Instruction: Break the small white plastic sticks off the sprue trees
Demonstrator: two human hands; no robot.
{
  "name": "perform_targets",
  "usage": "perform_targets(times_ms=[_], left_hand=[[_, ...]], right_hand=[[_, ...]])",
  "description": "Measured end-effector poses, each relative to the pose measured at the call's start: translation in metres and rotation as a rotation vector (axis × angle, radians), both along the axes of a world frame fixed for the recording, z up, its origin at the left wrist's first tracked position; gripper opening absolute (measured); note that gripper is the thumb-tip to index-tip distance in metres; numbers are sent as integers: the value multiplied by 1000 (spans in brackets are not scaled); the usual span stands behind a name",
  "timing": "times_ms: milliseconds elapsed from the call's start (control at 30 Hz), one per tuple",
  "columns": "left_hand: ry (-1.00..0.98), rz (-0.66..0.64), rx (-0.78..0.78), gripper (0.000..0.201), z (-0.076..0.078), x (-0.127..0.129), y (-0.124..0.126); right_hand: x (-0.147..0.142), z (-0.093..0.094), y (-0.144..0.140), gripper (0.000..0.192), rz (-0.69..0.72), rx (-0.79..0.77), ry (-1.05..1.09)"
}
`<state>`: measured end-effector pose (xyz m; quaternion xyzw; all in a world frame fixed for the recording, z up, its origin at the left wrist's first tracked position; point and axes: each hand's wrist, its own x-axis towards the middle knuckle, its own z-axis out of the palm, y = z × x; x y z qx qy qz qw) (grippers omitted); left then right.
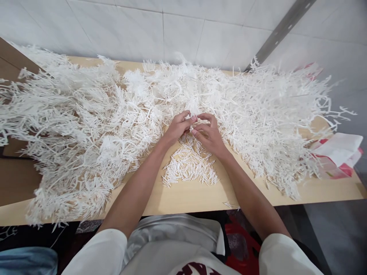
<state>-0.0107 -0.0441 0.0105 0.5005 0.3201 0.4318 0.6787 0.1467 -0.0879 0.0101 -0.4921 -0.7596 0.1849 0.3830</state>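
Observation:
My left hand (181, 125) is closed on a white branched plastic sprig (192, 106), thumb and fingers pinched together near its stem. Close beside it, my right hand (208, 132) has its fingers curled towards the same sprig, with index finger and thumb at its lower part. Whether the right fingertips grip a small piece is too fine to make out. Below both hands lies a loose pile of short white plastic sticks (190, 166). White branching sprigs are heaped to the left (86, 114) and right (266, 118) of my hands.
The light wooden table (189, 196) stands against a tiled wall (137, 30). Brown cardboard (17, 179) is at the left edge. A pink and white plastic packet (335, 156) lies at the right end. Several small sticks (229, 205) are near the front edge.

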Motion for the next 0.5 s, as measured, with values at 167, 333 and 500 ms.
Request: perform_targets(times_ms=[167, 333, 500], left_hand=[[82, 9, 85, 35, -6, 3, 1], [130, 125, 148, 37, -5, 2, 1], [65, 203, 61, 32, 0, -3, 4]], right_hand=[[-3, 1, -3, 19, 14, 64, -52], [-18, 6, -16, 12, 73, 143, -132], [-33, 7, -29, 13, 245, 253, -151]])
